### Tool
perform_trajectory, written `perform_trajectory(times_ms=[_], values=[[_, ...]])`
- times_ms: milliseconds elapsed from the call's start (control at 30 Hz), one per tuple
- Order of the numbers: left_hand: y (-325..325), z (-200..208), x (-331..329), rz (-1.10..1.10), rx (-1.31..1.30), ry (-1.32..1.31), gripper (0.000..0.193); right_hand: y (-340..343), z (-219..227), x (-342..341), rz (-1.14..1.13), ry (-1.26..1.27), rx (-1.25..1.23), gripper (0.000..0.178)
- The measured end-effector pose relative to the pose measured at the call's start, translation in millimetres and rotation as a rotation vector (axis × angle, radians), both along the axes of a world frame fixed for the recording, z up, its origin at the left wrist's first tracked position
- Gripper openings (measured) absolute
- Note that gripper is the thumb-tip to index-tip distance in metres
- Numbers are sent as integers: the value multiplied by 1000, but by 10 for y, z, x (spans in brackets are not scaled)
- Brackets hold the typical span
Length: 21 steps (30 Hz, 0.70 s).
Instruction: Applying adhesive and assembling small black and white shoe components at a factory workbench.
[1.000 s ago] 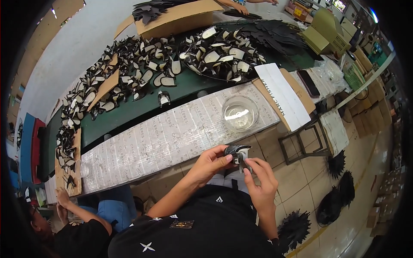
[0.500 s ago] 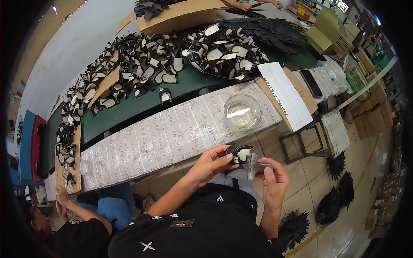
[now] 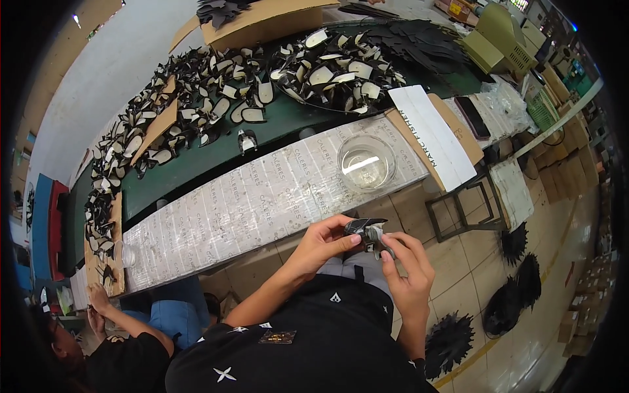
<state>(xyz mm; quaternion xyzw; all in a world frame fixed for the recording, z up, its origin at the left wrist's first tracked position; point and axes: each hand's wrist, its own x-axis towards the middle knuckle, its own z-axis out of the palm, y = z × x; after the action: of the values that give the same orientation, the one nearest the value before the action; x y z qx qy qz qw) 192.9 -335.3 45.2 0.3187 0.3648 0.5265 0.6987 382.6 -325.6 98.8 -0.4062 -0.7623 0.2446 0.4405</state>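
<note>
My left hand (image 3: pixel 322 243) is closed around a small black shoe part (image 3: pixel 356 226) with a pale lining, held in front of me beyond the table's near edge. The fingertips of my right hand (image 3: pixel 409 265) are pinched together against the right side of that part. Between them is a small grey piece (image 3: pixel 386 248), partly covered by the fingers; its kind is unclear. Beyond my hands, a clear round bowl (image 3: pixel 395 171) stands on the paper-covered table (image 3: pixel 262 190). A single black shoe part (image 3: pixel 247 141) with a pale sole lies apart on the green surface.
Many similar shoe parts (image 3: pixel 331 75) are heaped across the green surface (image 3: pixel 223 154). A white card (image 3: pixel 436 141) overhangs the table's right end, near a phone (image 3: pixel 473 118). A metal frame stool (image 3: pixel 462 209) stands right. Another person (image 3: pixel 128 347) works at left.
My right hand has moved left and in against the shoe part. The shoe part has turned, and its pale inside shows less.
</note>
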Motion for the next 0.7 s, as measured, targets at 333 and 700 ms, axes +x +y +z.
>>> perform_trajectory(times_ms=[333, 700], values=[[5, 15, 15, 9, 15, 34, 23, 3, -90, -29, -49, -49, 52, 28], [12, -45, -13, 8, 40, 95, 23, -11, -131, 40, -213, -81, 49, 27]])
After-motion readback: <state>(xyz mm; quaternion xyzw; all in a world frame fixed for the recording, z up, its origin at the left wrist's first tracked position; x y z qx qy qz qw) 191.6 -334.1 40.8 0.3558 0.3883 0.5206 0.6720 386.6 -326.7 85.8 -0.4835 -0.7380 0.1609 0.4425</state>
